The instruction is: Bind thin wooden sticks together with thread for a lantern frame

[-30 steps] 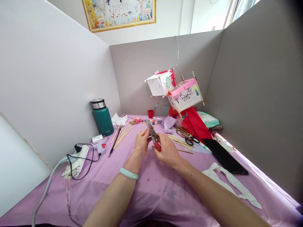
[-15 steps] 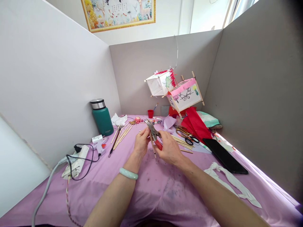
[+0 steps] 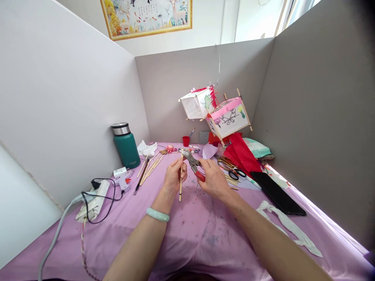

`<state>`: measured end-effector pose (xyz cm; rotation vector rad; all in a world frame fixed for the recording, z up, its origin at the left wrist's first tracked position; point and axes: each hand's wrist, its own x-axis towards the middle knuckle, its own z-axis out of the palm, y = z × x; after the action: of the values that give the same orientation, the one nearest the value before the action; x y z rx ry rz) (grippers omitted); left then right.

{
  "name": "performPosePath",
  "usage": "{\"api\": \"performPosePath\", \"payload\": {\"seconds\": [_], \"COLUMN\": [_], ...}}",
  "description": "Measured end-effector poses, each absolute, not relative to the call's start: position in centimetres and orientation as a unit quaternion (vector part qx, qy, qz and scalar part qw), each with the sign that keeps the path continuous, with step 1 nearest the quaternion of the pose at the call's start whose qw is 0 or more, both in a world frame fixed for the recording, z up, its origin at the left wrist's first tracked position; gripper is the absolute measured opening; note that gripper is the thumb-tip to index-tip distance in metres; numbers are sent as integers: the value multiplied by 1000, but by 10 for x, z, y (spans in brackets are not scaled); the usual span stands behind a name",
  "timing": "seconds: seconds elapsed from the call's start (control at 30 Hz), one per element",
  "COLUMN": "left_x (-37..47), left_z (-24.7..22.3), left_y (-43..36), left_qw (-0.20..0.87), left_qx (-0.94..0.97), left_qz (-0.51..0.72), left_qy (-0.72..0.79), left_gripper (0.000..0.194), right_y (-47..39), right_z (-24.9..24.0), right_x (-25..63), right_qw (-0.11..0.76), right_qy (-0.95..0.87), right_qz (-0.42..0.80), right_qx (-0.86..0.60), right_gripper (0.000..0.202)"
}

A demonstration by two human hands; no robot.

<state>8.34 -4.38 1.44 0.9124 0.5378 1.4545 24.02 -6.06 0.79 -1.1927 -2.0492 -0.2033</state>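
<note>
My left hand (image 3: 175, 175) is closed around a thin wooden stick (image 3: 181, 186), held nearly upright above the table. A dark band shows near the stick's lower end. In my right hand (image 3: 215, 179) is a pair of pliers (image 3: 191, 160) with red grips, fingers wrapped round the handles. The metal jaws point up and left and meet the stick's upper part; whether they grip it cannot be made out. Several more wooden sticks (image 3: 152, 168) lie left of my hands, and others (image 3: 231, 179) lie behind my right hand.
Two paper lanterns (image 3: 230, 119) hang at the back. A green bottle (image 3: 126, 146), a glue gun (image 3: 122, 179) and a power strip (image 3: 93, 201) stand or lie left. Scissors (image 3: 233, 174), red cloth (image 3: 241, 154), a black phone (image 3: 277, 193) and a white strip (image 3: 293, 226) lie right. Grey panels enclose the table.
The stick in my left hand has turned from slanted to nearly upright. My right hand with the pliers has shifted slightly right, and the pliers lean further left.
</note>
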Motion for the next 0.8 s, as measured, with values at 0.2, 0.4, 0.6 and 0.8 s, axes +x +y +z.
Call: {"api": "performPosePath", "payload": {"seconds": [0.2, 0.4, 0.6, 0.8], "left_x": [81, 80, 79, 80], "left_z": [17, 18, 17, 16], "left_y": [-45, -45, -45, -43], "left_qw": [646, 651, 656, 648], "left_qx": [374, 370, 379, 380], "left_qz": [622, 619, 610, 615], "left_qy": [237, 237, 233, 240], "left_gripper": [35, 34, 40, 42], "right_y": [-59, -58, -53, -52], "right_z": [11, 13, 10, 12], "right_x": [245, 249, 251, 252], "right_qw": [359, 356, 369, 376], "right_qy": [-797, -797, -793, -791], "right_qz": [-106, -117, -93, -96], "right_qx": [-474, -474, -476, -473], "right_gripper": [41, 35, 33, 46]}}
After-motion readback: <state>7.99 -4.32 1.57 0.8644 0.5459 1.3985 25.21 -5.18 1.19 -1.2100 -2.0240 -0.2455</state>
